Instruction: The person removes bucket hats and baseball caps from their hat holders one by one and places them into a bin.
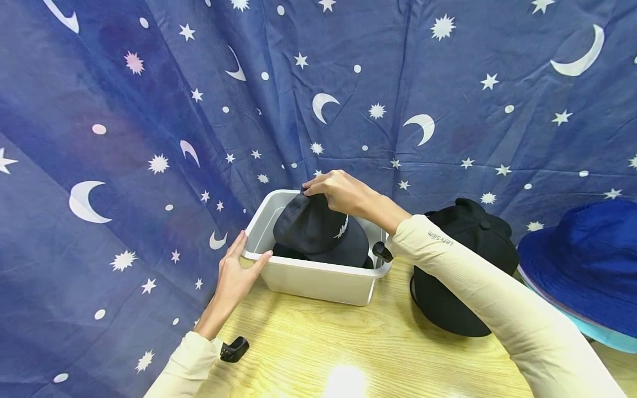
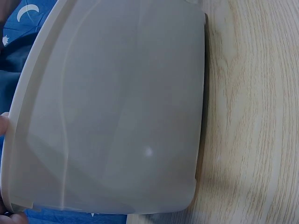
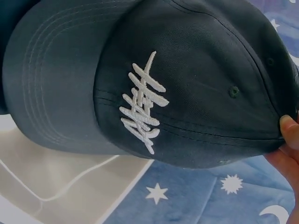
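Dark cap [image 1: 311, 226] was pinched by right hand [image 1: 343, 192], bin [image 1: 316, 283] corner steadied by spread left hand [image 1: 236, 276]. Stowing apparently underway; lowering, then release, seemed called for.

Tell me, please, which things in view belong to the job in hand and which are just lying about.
Seemingly part of the job:
dark cap, pinched by the right hand
pale bin, gripped at its rim by the left hand

Not in hand, perhaps just lying about:
black headwear
blue hat
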{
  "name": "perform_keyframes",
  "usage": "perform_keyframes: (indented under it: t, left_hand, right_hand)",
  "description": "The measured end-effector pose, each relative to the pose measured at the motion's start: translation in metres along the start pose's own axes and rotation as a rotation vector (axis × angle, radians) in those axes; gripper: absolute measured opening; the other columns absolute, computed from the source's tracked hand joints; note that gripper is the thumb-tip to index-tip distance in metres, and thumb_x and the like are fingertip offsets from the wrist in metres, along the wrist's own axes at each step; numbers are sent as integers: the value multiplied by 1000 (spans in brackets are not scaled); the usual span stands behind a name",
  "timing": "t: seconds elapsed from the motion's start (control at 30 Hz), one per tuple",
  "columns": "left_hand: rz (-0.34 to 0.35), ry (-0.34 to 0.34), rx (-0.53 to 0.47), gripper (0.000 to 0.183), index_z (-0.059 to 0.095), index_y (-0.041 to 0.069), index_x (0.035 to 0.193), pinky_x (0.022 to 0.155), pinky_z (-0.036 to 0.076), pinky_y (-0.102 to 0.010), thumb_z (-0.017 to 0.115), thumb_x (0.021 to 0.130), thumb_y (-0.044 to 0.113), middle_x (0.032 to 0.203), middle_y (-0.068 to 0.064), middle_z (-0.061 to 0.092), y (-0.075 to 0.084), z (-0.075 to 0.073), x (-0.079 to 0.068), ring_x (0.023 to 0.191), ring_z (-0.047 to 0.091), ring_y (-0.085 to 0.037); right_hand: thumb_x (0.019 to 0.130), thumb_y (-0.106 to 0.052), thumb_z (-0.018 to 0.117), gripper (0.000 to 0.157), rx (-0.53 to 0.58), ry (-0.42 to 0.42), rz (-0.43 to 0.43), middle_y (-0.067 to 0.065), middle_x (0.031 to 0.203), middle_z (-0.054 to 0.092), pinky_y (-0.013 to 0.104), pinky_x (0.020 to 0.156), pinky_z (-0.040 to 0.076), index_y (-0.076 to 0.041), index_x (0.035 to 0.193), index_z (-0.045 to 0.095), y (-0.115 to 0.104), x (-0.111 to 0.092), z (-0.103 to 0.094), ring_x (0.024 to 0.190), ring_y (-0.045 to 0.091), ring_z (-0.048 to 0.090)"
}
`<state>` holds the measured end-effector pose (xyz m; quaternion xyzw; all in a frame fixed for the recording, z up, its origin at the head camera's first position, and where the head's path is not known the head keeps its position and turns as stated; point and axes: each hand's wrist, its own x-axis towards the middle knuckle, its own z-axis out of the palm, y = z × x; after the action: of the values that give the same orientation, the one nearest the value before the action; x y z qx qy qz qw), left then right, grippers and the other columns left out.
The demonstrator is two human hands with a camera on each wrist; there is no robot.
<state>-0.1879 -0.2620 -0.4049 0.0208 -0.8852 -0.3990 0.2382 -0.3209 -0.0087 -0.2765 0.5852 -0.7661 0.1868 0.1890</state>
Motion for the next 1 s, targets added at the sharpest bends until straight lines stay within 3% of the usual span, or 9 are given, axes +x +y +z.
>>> perform_keyframes:
  t: [0.13,0.4,0.57,0.87,1.0]
  left_hand:
    - [-1,1,-1,81,43,-6,138,111,27,-42,76,78,38,147,-10,39,0,1,0,136,33,-28]
    - [-1,-4,9,83,42,-5,139,111,27,-43,76,78,41,148,-10,38,0,2,1,136,32,-28]
    - [15,16,8,81,43,-6,138,110,28,-44,76,78,38,147,-9,39,0,1,1,136,33,-29]
    - [18,10,17,81,42,-7,138,110,28,-46,76,79,37,147,-12,38,0,1,0,136,33,-31]
    - [13,8,17,81,42,-6,138,110,28,-45,75,80,39,148,-11,38,1,1,-1,136,32,-29]
  right_hand:
    - [77,21,41,47,-32,-40,-5,13,109,69,35,84,53,-1,103,73,1,1,9,101,26,65]
    - [76,22,44,46,-34,-104,-12,10,108,69,33,89,51,-2,101,74,-5,2,22,101,22,65]
    - [76,20,48,43,-18,-172,-18,11,112,68,32,89,50,-2,103,73,-12,1,28,104,24,64]
    - [76,23,50,42,-28,-215,-36,11,109,69,31,92,49,-1,101,73,-13,0,44,104,22,64]
    - [79,20,54,38,-38,-251,5,11,110,68,30,93,48,-2,103,73,-15,3,50,107,21,63]
